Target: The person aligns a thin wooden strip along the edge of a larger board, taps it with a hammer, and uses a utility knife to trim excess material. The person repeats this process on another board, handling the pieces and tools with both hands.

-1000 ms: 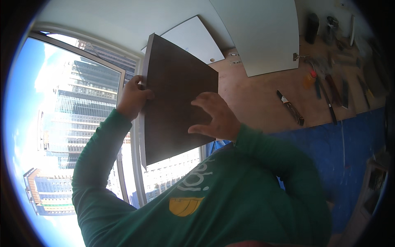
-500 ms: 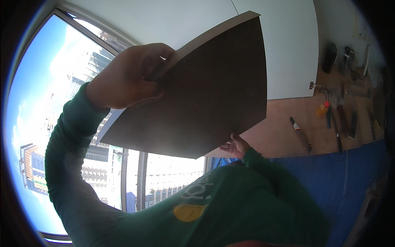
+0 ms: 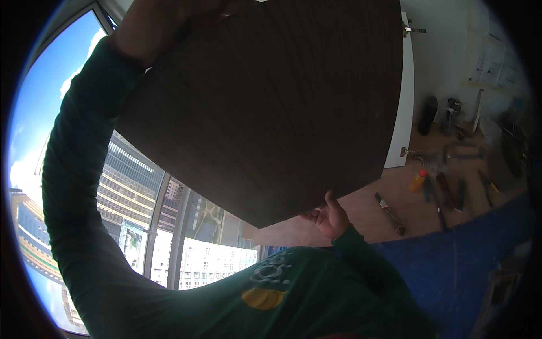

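A large dark brown wood-grain board (image 3: 271,113) is held up in front of me, tilted, and fills much of the upper middle. My left hand (image 3: 169,25) is closed on its upper left edge; some of the fingers are hidden in shadow and behind the board. At the lower edge, my right hand (image 3: 328,217) grips the board with the thumb up and the fingers curled underneath. Behind the board, a white cabinet door (image 3: 396,135) shows only as a strip, with a metal hinge (image 3: 415,30) near its top and another lower down.
On the wooden worktop at right lie a knife-like tool with a patterned handle (image 3: 389,213), an orange bottle with a red cap (image 3: 418,179), a hammer (image 3: 423,158) and several hand tools. A dark cylinder (image 3: 428,115) stands farther back. Windows (image 3: 164,226) run along the left; blue sheeting (image 3: 418,265) hangs below the worktop.
The board has swung up and turned its dark face more toward me, covering most of the white door. My left hand has risen; my right hand keeps its hold on the lower edge.
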{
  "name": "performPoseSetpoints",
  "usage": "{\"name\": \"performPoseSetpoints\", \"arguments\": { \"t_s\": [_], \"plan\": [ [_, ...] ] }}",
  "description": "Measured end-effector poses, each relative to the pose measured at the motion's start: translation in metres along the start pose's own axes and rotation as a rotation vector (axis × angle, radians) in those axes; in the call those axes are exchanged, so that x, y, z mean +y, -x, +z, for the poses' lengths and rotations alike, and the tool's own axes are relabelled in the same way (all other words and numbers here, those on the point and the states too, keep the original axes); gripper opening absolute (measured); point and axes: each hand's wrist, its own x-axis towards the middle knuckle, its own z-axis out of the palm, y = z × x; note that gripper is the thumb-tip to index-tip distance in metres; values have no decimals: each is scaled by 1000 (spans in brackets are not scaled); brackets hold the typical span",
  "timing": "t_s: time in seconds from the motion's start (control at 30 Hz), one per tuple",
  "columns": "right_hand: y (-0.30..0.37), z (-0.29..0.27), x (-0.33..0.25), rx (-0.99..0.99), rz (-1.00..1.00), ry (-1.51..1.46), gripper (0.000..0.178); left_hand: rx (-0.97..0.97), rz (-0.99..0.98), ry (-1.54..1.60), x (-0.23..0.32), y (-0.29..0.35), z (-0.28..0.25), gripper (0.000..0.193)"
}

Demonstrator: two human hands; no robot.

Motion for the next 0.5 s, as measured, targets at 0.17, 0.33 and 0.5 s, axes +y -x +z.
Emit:
{"name": "performPoseSetpoints", "arguments": {
  "t_s": [0.17, 0.33, 0.5],
  "plan": [
    [10, -9, -3, 18, -37, -5, 85, 64, 74, -97, -14, -25, -8, 122],
    [13, -17, -2, -8, -51, 24, 78, -120, 132, 0, -21, -35, -15, 119],
    [12, -24, 2, 26, -49, -3, 83, -313, 258, -192, -15, -42, -10, 112]
  ]
}}
